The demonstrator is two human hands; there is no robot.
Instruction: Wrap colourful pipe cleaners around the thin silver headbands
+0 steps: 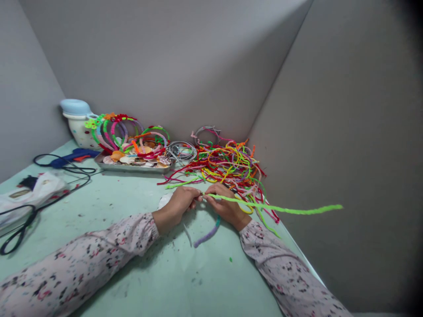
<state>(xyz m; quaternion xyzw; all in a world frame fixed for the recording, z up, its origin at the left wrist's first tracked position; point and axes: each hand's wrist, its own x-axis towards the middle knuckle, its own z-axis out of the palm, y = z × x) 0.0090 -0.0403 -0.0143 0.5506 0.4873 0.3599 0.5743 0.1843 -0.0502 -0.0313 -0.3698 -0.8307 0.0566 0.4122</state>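
With your right hand [230,212], at the centre of the frame, you're pinching the lime-green fuzzy stem [297,211] by its near end, thumb against fingers. Your left hand [180,202] is meeting it there, fingertips pressing together; what is lying between them is hidden. The stem is running across your right hand, its far end showing against the grey wall [370,176] at centre right.

You seem to be working that near end with both sets of fingertips. You'll likely be doing it best by gripping close to the tip, pressing evenly and letting the long tail swing free, since a tight bend could be kinking the wire core such stems usually have.

Just below your fingers, a purple-and-teal piece [206,237] and a thin grey strip [187,235] are slanting downward; whether they're joining behind your hands, you can't tell. Beyond your right hand, the tangled stem pile [228,158] is spreading close by, so watch that the tail isn't snagging. Left of the pile, grey hoops [181,143] are lying beside a metal tray [132,167], where shells [127,159] are filling the bottom.
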